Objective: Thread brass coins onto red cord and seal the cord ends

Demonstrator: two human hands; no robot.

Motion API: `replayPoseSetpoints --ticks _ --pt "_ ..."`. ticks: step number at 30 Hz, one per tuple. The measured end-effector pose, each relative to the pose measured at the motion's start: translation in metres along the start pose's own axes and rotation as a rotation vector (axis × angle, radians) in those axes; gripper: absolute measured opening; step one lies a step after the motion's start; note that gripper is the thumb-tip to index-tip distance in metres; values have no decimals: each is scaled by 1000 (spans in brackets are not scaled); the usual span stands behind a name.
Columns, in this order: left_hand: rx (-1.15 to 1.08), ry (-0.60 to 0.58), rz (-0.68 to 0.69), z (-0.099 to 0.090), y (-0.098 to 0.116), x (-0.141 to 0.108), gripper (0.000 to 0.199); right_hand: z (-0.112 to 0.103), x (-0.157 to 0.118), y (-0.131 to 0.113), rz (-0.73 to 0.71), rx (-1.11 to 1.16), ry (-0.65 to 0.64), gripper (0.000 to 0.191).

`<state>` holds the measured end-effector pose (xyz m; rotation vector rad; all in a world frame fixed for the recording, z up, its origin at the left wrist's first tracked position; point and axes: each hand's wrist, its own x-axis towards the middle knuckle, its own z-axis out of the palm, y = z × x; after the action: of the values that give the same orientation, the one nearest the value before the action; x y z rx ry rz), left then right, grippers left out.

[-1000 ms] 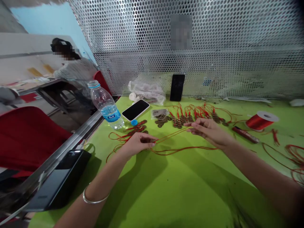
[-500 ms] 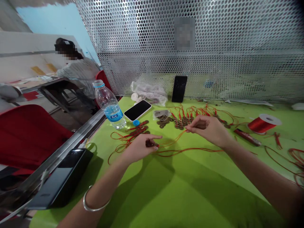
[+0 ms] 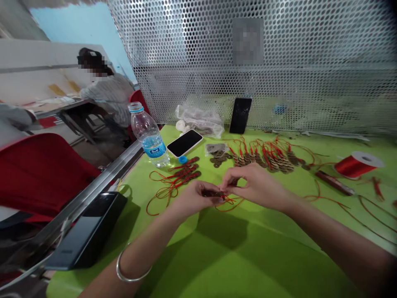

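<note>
My left hand [image 3: 198,198] is closed on some dark coins [image 3: 211,193], low over the green table [image 3: 217,265]. My right hand [image 3: 252,186] pinches red cord close against the coins, its fingertips touching those of my left hand. Loops of red cord [image 3: 229,203] hang just below the fingertips. Left of my hands lie strung coins with red loops [image 3: 186,176]. Behind my right hand is a row of coin strings [image 3: 276,159] with red cords. Loose coins [image 3: 218,158] sit beside a small clear bag [image 3: 215,148].
A water bottle [image 3: 151,142], blue cap [image 3: 182,159] and flat phone [image 3: 185,143] are at the left back. Another phone [image 3: 240,116] leans on the mesh panel. At right are a red ribbon spool [image 3: 356,165] and a dark red tool [image 3: 335,183]. A person [image 3: 107,91] sits beyond.
My right hand has moved left and down to my left hand, bringing the stretched cord in. My left hand's fingers have closed further round the coins. The view has shifted slightly.
</note>
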<state>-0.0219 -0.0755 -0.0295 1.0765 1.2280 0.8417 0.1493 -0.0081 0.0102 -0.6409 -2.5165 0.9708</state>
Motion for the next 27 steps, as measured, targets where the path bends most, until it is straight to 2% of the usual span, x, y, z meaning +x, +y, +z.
replayPoseSetpoints --ticks 3,6,9,15,19,23,27 --pt "-4 25 0 1 -2 1 17 -1 1 5 0 7 -6 8" --pt "1 42 -30 1 -3 1 19 -6 7 20 20 -9 61 17" --pt "1 56 -64 -2 -4 3 22 -8 21 44 57 -215 136 19" --pt "10 77 -104 -5 -8 7 27 7 56 85 50 -557 3 23" --pt "18 70 -110 -6 -9 7 30 16 65 92 2 -716 -53 23" --pt "21 50 -106 -7 -10 8 30 20 60 88 24 -914 -62 26" --pt "6 47 -120 -8 -9 9 28 18 57 88 36 -905 -41 26"
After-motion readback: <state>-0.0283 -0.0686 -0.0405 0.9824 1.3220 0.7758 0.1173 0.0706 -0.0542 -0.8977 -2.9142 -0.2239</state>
